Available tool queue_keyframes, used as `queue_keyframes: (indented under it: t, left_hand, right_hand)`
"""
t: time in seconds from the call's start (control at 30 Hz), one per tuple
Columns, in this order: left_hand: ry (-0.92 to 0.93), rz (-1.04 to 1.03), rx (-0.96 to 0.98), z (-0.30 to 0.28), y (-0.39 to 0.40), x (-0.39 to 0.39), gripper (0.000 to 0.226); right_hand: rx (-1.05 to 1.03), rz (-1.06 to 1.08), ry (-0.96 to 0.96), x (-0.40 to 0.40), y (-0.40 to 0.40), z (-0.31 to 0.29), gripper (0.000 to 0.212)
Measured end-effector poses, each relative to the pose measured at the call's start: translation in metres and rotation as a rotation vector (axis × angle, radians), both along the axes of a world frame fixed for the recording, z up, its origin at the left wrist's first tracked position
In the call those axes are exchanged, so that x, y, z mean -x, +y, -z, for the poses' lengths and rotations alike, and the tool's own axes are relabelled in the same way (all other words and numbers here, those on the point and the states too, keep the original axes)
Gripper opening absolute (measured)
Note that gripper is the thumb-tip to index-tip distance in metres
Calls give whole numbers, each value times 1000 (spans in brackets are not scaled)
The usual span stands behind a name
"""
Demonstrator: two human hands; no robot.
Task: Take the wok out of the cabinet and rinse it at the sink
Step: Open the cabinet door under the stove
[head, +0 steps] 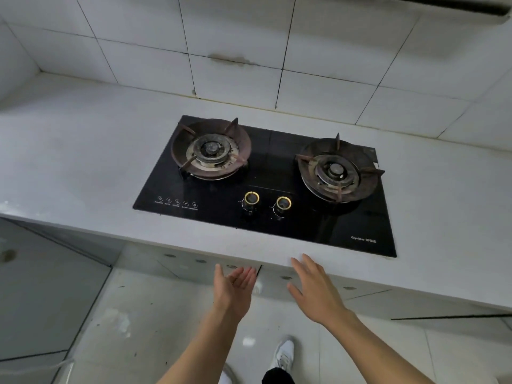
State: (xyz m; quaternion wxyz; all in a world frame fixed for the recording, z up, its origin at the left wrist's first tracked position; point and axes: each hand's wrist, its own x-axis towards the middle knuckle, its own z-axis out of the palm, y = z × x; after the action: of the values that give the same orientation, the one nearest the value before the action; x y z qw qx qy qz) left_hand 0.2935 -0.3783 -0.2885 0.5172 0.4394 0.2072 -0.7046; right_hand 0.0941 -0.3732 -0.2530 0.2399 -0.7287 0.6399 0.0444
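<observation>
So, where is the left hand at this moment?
In the head view, the left hand is low and centre, open, just below the counter edge in front of the cabinet doors, left of the right hand.

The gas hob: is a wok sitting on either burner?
No, both burners of the gas hob stand bare, with nothing on their pan supports.

Printed in pale letters at the front right corner of the black glass hob [291,167]: "Royalstar", followed by characters too small to read. Tiny captions under the icons at its front left, illegible.
</observation>
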Motion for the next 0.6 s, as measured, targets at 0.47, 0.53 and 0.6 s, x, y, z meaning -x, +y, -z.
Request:
queue_keyframes:
  t: [0.47,0.53,0.6]
  left_hand:
    - [-29,-77,-62,12,-22,13,75]
    - [-6,-107,-57,13,-25,14,75]
    - [44,-132,-27,15,-28,13,77]
  right_hand:
    - [-28,-19,108,-3,-1,6,69]
    - [-31,-23,118,-4,0,5,70]
    - [-33,-33,127,-4,-1,5,71]
